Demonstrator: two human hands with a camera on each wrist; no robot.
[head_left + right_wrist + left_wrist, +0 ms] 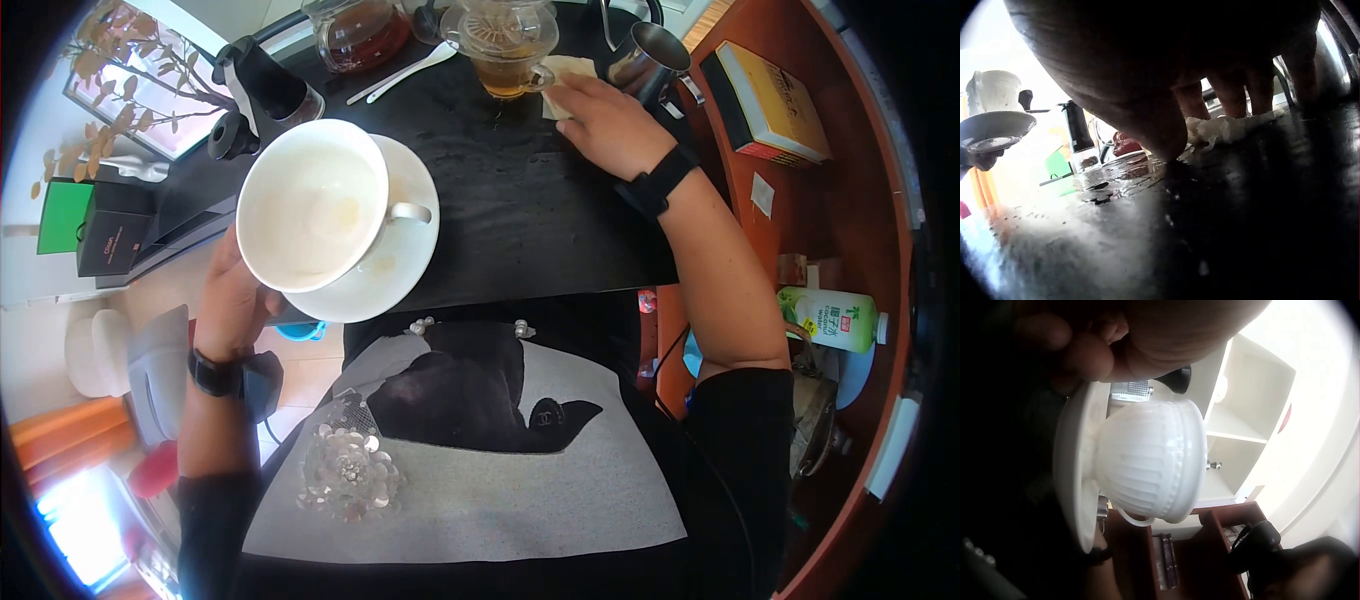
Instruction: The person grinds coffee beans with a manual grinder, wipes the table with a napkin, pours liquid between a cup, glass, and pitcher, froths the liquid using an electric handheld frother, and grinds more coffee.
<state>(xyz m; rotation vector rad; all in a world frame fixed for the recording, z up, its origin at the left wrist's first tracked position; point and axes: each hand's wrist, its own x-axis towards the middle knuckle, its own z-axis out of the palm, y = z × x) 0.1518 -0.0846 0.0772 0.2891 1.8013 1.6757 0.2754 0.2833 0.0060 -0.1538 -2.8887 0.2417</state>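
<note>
The left hand's [235,295] fingers grasp the edge of the saucer [408,250]; the white cup [312,205] sits on it, raised at the counter's [530,225] left front edge. The right hand's [612,125] fingers, extended, press the tan cloth [570,65] near the rear right corner, between the glass vessel [500,78] and metal pitcher [647,52].

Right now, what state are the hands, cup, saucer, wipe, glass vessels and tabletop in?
Left hand: gripping the saucer's edge
Right hand: resting on the wipe
Cup: on the saucer, stained inside
Saucer: held above the tabletop
Beige wipe: crumpled
Glass pot: reddish liquid inside
Glass server: amber liquid inside
Tabletop: wet in places
</note>
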